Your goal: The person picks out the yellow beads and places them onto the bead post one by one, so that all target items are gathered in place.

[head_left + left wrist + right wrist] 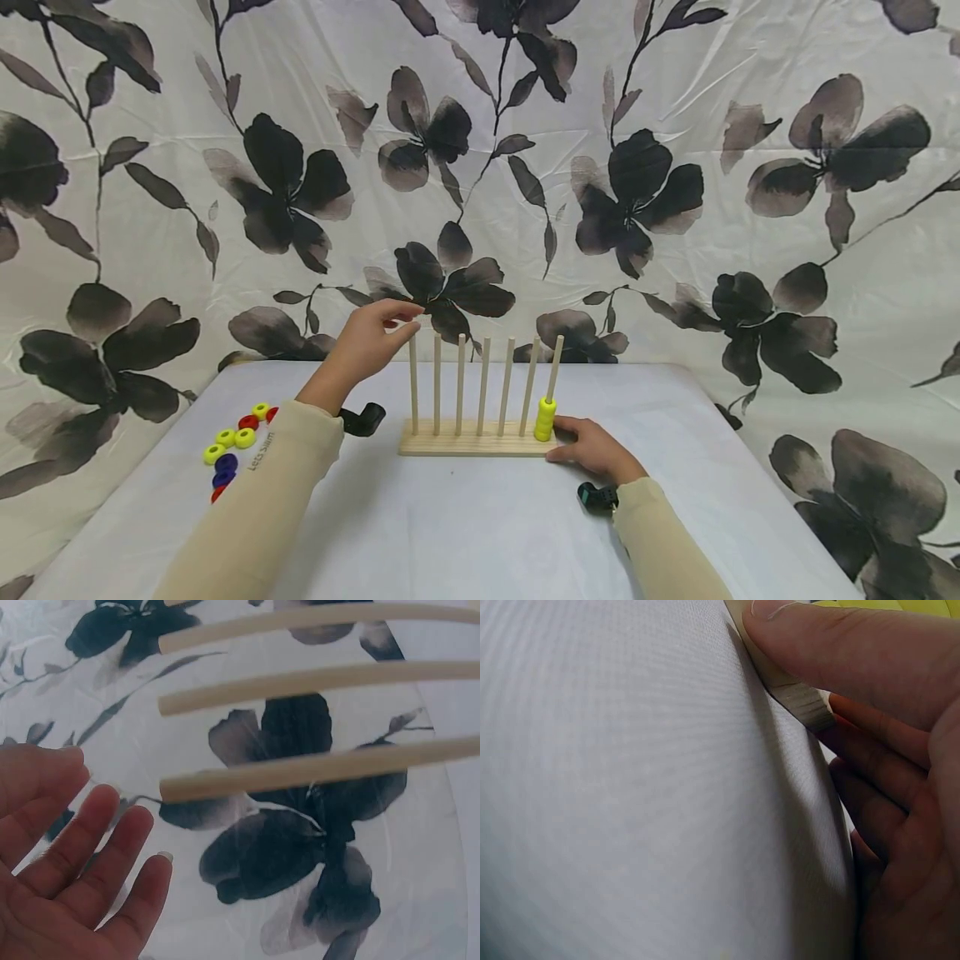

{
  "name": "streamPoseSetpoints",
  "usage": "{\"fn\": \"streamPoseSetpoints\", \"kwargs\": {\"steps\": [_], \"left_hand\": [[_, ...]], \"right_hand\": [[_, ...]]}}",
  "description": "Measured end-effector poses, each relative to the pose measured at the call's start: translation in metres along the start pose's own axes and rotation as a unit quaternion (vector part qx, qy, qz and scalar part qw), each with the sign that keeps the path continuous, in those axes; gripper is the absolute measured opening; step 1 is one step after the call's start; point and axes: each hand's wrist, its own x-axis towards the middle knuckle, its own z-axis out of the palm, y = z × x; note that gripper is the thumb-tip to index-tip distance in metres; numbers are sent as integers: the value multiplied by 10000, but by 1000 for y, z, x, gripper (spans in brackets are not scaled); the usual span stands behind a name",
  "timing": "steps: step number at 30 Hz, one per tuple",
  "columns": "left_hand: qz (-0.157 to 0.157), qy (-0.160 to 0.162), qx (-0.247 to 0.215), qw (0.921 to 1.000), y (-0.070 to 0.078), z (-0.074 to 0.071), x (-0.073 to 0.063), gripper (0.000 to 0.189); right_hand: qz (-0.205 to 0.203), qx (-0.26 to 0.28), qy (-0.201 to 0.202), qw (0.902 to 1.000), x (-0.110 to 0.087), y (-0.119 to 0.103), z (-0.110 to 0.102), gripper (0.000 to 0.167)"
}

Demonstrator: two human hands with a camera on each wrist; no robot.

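Observation:
A wooden peg stand (480, 448) with several upright pegs stands on the table. My right hand (596, 450) grips the right end of its base, the thumb on the front edge and the fingers behind, as the base's corner (802, 705) in the right wrist view shows. A short stack of yellow rings (545, 419) sits on the rightmost peg, close to that hand. At the top of the leftmost peg (414, 383) is my left hand (367, 343), its fingers loosely bent. In the left wrist view nothing shows between its fingers (124, 862), which are apart from the pegs (322, 769).
Loose yellow rings (226, 437), red rings (248, 422) and blue rings (225, 463) lie at the table's left, partly hidden by the left sleeve (262, 500). A flower-patterned cloth (525, 208) hangs behind the white table (450, 533).

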Motion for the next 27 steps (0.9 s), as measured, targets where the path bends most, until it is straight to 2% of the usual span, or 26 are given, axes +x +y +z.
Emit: {"fn": "streamPoseSetpoints", "kwargs": {"steps": [11,27], "left_hand": [[-398,-32,294,9988,-27,-24,-15,34],[-827,-96,511,9952,-66,-49,-39,38]], "right_hand": [[-185,-56,23,9998,-1,1,0,77],[-2,7,-8,10000,0,-1,0,78]]}}
